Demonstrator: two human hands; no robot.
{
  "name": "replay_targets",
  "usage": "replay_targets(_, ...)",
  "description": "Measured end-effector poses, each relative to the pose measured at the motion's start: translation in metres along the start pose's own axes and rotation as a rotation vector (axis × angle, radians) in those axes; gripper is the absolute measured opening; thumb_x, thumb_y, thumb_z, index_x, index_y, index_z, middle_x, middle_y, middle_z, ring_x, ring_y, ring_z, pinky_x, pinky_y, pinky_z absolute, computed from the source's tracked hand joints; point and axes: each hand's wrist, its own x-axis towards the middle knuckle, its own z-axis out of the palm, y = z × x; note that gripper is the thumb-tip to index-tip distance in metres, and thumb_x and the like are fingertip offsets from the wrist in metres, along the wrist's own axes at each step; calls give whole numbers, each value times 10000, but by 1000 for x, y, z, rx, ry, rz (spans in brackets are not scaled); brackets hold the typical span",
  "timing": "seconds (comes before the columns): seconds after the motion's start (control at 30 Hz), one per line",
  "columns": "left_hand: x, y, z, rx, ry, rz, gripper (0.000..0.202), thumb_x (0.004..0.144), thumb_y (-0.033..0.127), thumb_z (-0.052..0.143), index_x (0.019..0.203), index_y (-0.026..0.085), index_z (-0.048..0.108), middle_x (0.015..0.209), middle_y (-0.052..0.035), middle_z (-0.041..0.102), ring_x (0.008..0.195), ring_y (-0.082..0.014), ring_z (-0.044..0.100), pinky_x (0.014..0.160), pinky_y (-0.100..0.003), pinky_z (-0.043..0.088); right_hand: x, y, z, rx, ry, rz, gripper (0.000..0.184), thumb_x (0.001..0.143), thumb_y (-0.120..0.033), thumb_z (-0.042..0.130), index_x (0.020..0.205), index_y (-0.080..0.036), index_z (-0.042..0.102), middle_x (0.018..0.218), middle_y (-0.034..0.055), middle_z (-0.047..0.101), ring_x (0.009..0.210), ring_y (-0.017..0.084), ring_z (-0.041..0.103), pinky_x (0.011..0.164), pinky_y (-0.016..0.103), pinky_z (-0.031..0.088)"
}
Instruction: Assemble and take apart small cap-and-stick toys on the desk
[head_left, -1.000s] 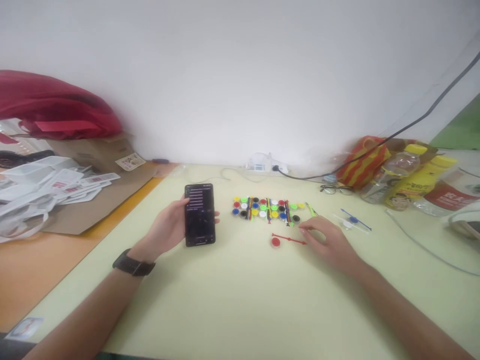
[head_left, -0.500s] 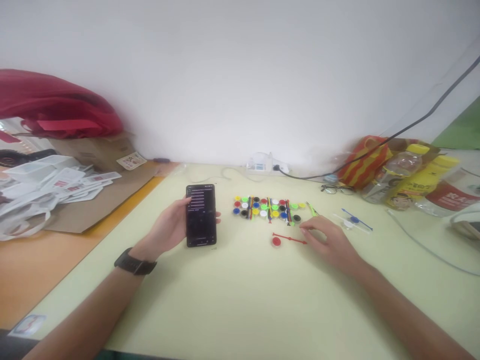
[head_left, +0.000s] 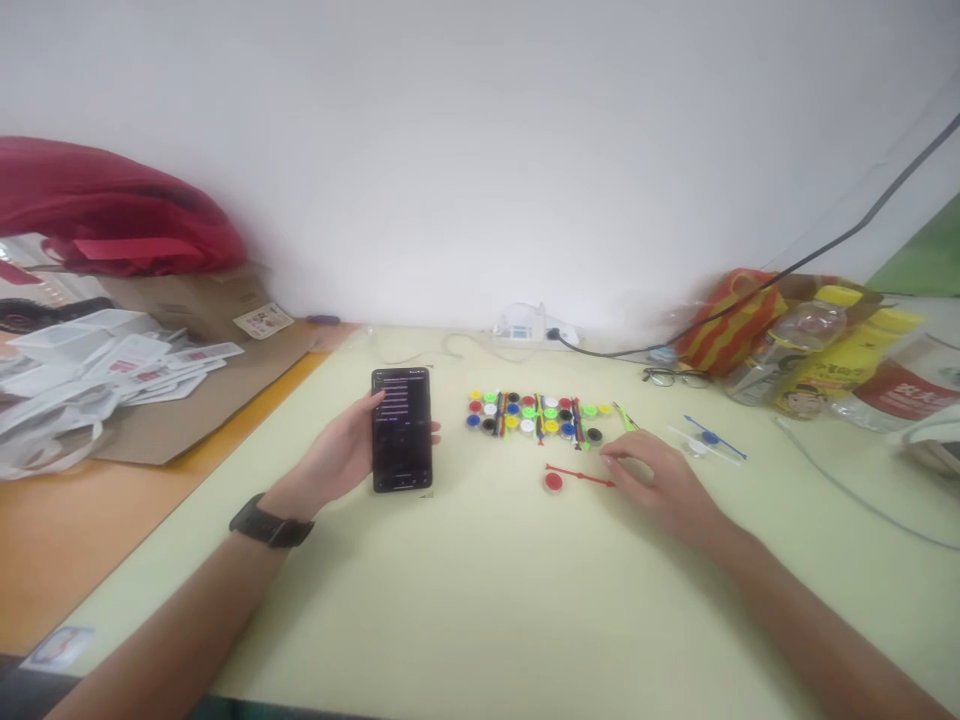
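My left hand (head_left: 341,455) grips a black phone (head_left: 402,428), held upright over the pale yellow table (head_left: 465,600); a black watch (head_left: 270,525) sits on that wrist. My right hand (head_left: 660,480) rests on the table with fingers loosely curled, its fingertips by the end of a thin red stick (head_left: 581,477). A red round cap (head_left: 553,482) lies just below the stick. Beyond them, several coloured caps and sticks (head_left: 536,416) lie packed in rows.
A blue stick with a cap (head_left: 712,438) and glasses (head_left: 671,377) lie to the right. Bottles and a yellow packet (head_left: 817,360) crowd the far right. A power strip (head_left: 525,328) and cable sit by the wall. Cardboard, white packets (head_left: 105,375) and red cloth (head_left: 112,210) lie left.
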Motion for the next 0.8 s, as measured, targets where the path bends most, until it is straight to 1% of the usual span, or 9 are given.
replay_targets(0.17, 0, 0, 0, -3, -16, 10, 527, 991, 505, 557, 1338, 118, 649, 1306, -243, 708, 1251, -437, 659, 1113, -583, 491, 0, -1, -1, 6, -4, -7, 151, 1011, -309, 552, 964, -257, 686, 994, 68, 751, 962, 267, 689, 869, 433, 549)
replay_targets(0.3, -1, 0, 2, -4, 16, -4, 549, 982, 514, 571, 1358, 119, 633, 1303, -243, 709, 1236, -438, 667, 1104, -576, 499, 0, 0, 0, 5, -3, -8, 138, 1006, -304, 561, 961, -261, 684, 981, 62, 752, 957, 266, 690, 856, 427, 550)
replay_targets(0.4, -1, 1, 3, -8, 11, -3, 546, 971, 505, 591, 1355, 119, 631, 1312, -247, 702, 1247, -443, 659, 1095, -576, 508, 0, 1, 0, 0, -6, -11, 134, 1002, -300, 564, 963, -265, 688, 987, 59, 754, 958, 266, 694, 856, 424, 552)
replay_targets(0.5, 0, 0, 2, 11, 17, 21, 519, 959, 446, 635, 1389, 158, 600, 1323, -234, 699, 1250, -440, 658, 1078, -593, 520, -1, 1, 0, 3, -6, -13, 129, 1001, -295, 565, 966, -266, 685, 993, 57, 753, 963, 264, 692, 861, 423, 552)
replay_targets(0.6, 0, -1, 3, 37, 43, 57, 527, 946, 372, 675, 1431, 208, 550, 1326, -208, 705, 1232, -418, 676, 1070, -584, 535, -1, 0, -1, 1, -4, -16, 132, 1004, -292, 560, 964, -261, 682, 993, 63, 751, 966, 265, 689, 864, 428, 550)
replay_targets(0.73, -3, -1, 5, 32, 28, 78, 499, 936, 360, 684, 1390, 189, 567, 1306, -208, 712, 1222, -413, 683, 1054, -564, 559, 0, -1, -1, -7, 8, -24, 146, 1007, -305, 555, 960, -257, 685, 983, 70, 754, 955, 269, 692, 856, 436, 553)
replay_targets(0.8, -4, -1, 6, 65, 41, 102, 502, 906, 318, 726, 1370, 206, 573, 1273, -193, 729, 1190, -405, 703, 1022, -547, 584, 0, -1, -1, -5, 10, -28, 147, 1007, -309, 557, 960, -256, 686, 981, 69, 755, 953, 269, 692, 852, 436, 555)
